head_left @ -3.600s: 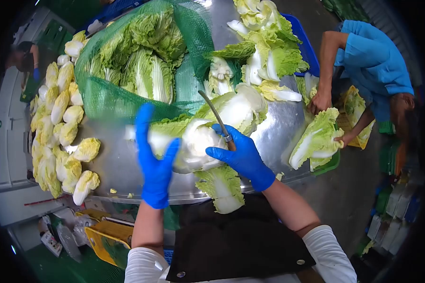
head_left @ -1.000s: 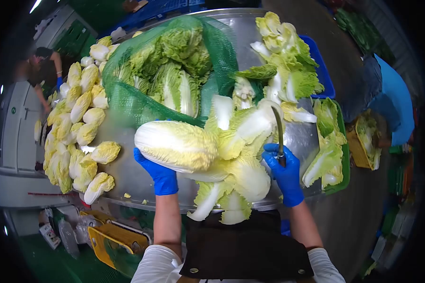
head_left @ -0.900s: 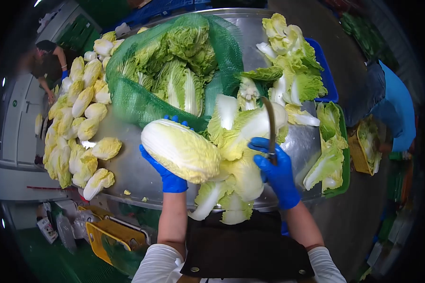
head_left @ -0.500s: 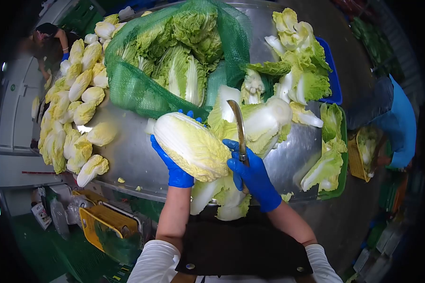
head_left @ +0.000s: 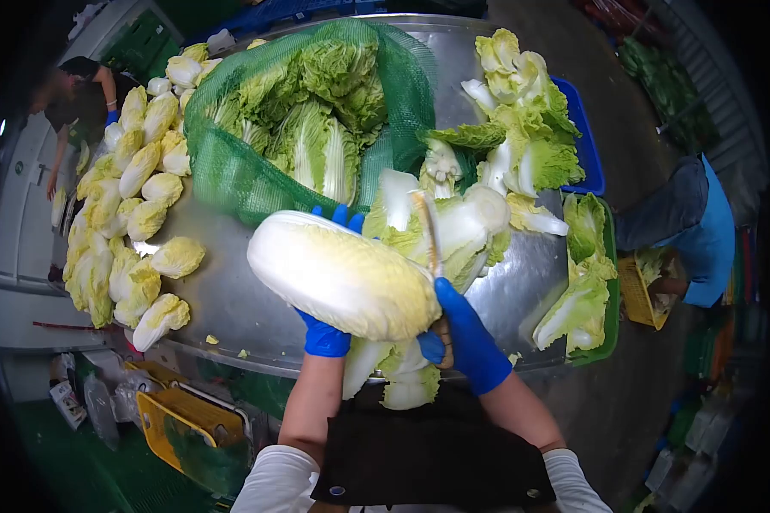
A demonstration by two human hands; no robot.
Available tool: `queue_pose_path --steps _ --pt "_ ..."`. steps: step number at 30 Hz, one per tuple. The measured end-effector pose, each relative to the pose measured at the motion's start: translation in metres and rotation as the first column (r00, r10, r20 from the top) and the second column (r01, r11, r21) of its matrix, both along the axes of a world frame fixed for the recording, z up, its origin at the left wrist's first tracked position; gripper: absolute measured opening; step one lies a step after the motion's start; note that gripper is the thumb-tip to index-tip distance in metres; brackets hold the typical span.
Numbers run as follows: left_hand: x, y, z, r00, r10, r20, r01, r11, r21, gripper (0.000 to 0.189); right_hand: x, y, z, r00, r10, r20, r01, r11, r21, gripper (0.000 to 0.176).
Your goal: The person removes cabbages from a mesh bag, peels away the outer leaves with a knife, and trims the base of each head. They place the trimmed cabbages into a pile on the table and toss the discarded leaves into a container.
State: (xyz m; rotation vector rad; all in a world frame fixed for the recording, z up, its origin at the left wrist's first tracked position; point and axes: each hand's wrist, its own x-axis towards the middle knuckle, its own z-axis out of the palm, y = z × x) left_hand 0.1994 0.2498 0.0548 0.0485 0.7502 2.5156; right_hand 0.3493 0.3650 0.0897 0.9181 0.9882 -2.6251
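A trimmed napa cabbage (head_left: 342,274), white at the base and yellow at its leafy end, lies tilted across my left hand (head_left: 327,335). That blue-gloved hand cradles it from below, fingertips showing behind the top edge. My right hand (head_left: 472,342), also blue-gloved, is closed round the handle of a curved knife (head_left: 428,229) beside the leafy end. The blade points up and away. Behind the cabbage, loose outer leaves (head_left: 398,201) and a cut cabbage base (head_left: 488,209) lie on the metal table (head_left: 231,299). More leaves hang over the near edge below my hands.
A green mesh bag (head_left: 231,188) of untrimmed cabbages stands at the back. Trimmed cabbages (head_left: 137,214) are piled at left. Leaves fill a blue crate (head_left: 586,137) and a green crate (head_left: 609,316) at right. One person (head_left: 710,231) bends at right, another (head_left: 85,94) at far left.
The cabbage has turned in my left hand, so its white base points left and a smoother side faces up. The knife stays in my right hand, its blade now blurred. The whole view has shifted slightly.
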Motion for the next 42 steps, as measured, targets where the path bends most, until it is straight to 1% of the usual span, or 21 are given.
queue_pose_path --steps 3,4,7,8,10,11,13,14,17,19,20,23,25,26,29,31,32,35,36,39,42 --pt "0.001 -0.003 -0.016 0.998 0.065 0.024 -0.069 0.96 0.271 0.091 -0.002 -0.014 -0.003 0.999 0.0 0.042 -0.004 0.994 0.11 0.061" --pt "0.0 -0.003 -0.018 0.997 0.069 -0.028 -0.06 0.97 0.234 0.089 0.002 -0.012 -0.004 0.999 0.04 0.008 -0.041 0.987 0.156 0.062" --pt "0.003 -0.009 -0.017 0.995 0.088 0.037 -0.09 0.994 0.067 0.091 0.01 -0.007 -0.013 0.999 0.035 0.031 -0.041 0.973 0.225 0.057" --pt "0.004 -0.01 -0.019 0.994 0.098 0.049 -0.101 0.993 0.065 0.092 0.01 -0.006 -0.011 1.0 0.005 -0.014 -0.002 0.969 0.246 0.053" --pt "0.0 -0.016 -0.029 0.996 0.056 0.07 -0.067 0.985 0.162 0.09 0.006 -0.003 -0.002 0.993 -0.051 -0.106 0.079 0.956 0.282 0.047" --pt "-0.002 -0.019 -0.032 0.996 0.036 0.078 -0.052 0.977 0.209 0.09 0.005 -0.002 0.001 0.991 -0.041 -0.127 0.081 0.941 0.329 0.044" --pt "0.0 -0.023 -0.032 0.997 0.032 0.067 -0.043 0.983 0.178 0.089 0.005 0.002 0.008 0.985 -0.018 -0.174 0.09 0.904 0.418 0.04" --pt "0.0 -0.024 -0.03 0.998 0.029 0.06 -0.039 0.986 0.164 0.088 0.002 0.002 0.011 0.983 -0.073 -0.17 0.133 0.917 0.377 0.036" --pt "-0.003 -0.028 -0.035 0.994 -0.109 0.021 0.085 0.865 0.494 0.088 0.0 0.002 0.013 0.983 -0.057 -0.173 0.121 0.913 0.39 0.036" --pt "0.0 -0.028 -0.026 0.999 -0.037 0.027 0.03 0.976 0.216 0.089 0.001 -0.002 0.021 0.984 -0.051 -0.169 0.128 0.865 0.485 0.042" --pt "0.003 -0.028 -0.022 1.0 0.005 0.026 -0.007 0.998 0.068 0.09 0.003 -0.004 0.025 0.985 -0.043 -0.165 0.126 0.838 0.532 0.046" --pt "0.001 -0.033 -0.017 0.987 0.022 0.159 -0.036 0.996 0.081 0.09 0.005 -0.011 0.031 0.954 0.081 -0.288 0.17 0.645 0.745 0.063" --pt "0.012 -0.041 -0.002 0.986 -0.04 0.162 0.001 0.972 0.234 0.091 -0.002 -0.019 0.02 0.885 -0.03 -0.465 0.316 0.774 0.55 0.078" --pt "0.017 -0.045 0.005 0.984 -0.075 0.16 0.023 0.952 0.307 0.092 -0.001 -0.018 0.025 0.903 -0.04 -0.427 0.29 0.79 0.54 0.079" --pt "0.015 -0.054 0.014 0.984 -0.14 0.11 0.085 0.911 0.404 0.096 0.01 -0.012 0.04 0.953 -0.063 -0.295 0.202 0.86 0.469 0.063" --pt "0.013 -0.039 0.024 0.991 -0.021 0.133 0.005 0.993 0.115 0.096 0.016 -0.016 0.029 0.971 -0.063 -0.233 0.149 0.915 0.376 0.049" --pt "0.014 -0.031 0.027 0.99 0.042 0.137 -0.037 0.999 -0.038 0.097 0.013 -0.021 0.022 0.982 -0.045 -0.185 0.113 0.921 0.373 0.04" --pt "0.013 -0.016 0.02 0.978 -0.177 0.106 0.148 0.959 0.241 0.094 0.011 -0.028 0.017 0.996 0.02 -0.085 0.003 0.965 0.263 0.041" --pt "0.016 -0.015 0.011 0.984 -0.133 0.116 0.106 0.97 0.217 0.091 0.011 -0.03 0.017 0.998 0.021 -0.063 0.001 0.946 0.324 0.042" --pt "0.02 -0.017 0.007 0.98 -0.153 0.13 0.123 0.969 0.215 0.091 0.019 -0.031 0.008 0.999 0.012 -0.042 0.006 0.915 0.404 0.045" --pt "0.017 -0.018 0.002 0.981 -0.143 0.129 0.114 0.972 0.208 0.09 0.021 -0.026 0.017 0.999 0.029 -0.028 -0.01 0.846 0.533 0.055"
